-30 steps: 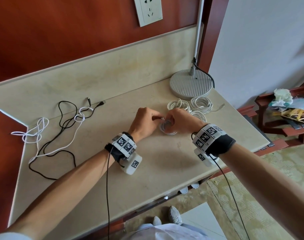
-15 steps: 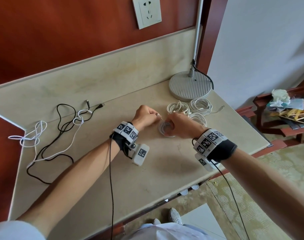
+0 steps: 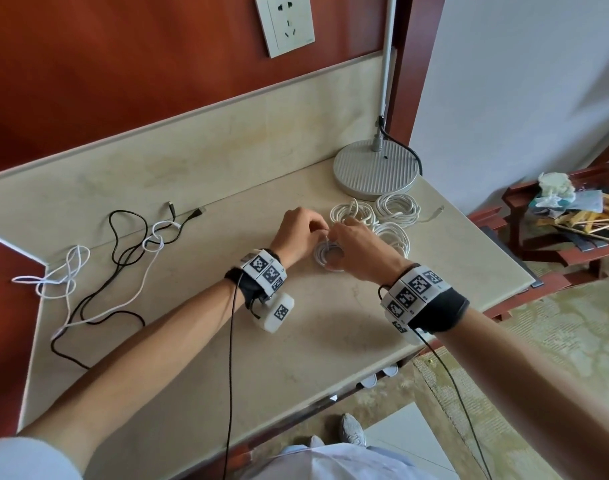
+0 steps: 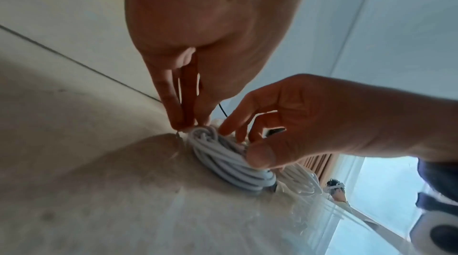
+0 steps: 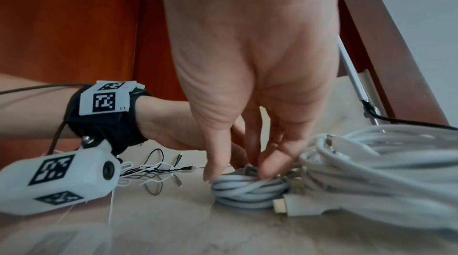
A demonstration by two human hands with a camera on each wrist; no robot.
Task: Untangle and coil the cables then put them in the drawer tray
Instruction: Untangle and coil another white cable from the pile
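A small white cable coil (image 3: 325, 255) lies on the beige tabletop (image 3: 199, 341), in the middle. My left hand (image 3: 318, 233) pinches a cable end at the coil's far left edge (image 4: 198, 134), fingertips pointing down. From above, my right hand (image 3: 337, 242) holds the same coil (image 5: 247, 186), thumb on one side and fingers on the other. Three more white coils (image 3: 376, 216) lie just behind, near the lamp. A tangle of black and white cables (image 3: 123, 258) lies loose at the far left. No drawer tray is in view.
A lamp with a round grey base (image 3: 376, 171) stands at the back right, its black cord trailing behind. The wall socket (image 3: 284, 24) is above the backsplash. One coil's white plug (image 5: 297, 207) lies close to my right hand. A red shelf with clutter (image 3: 566, 216) stands right of the table.
Both hands stay on the small coil. My left wrist has turned and the left fingers have shifted to the coil's far edge.
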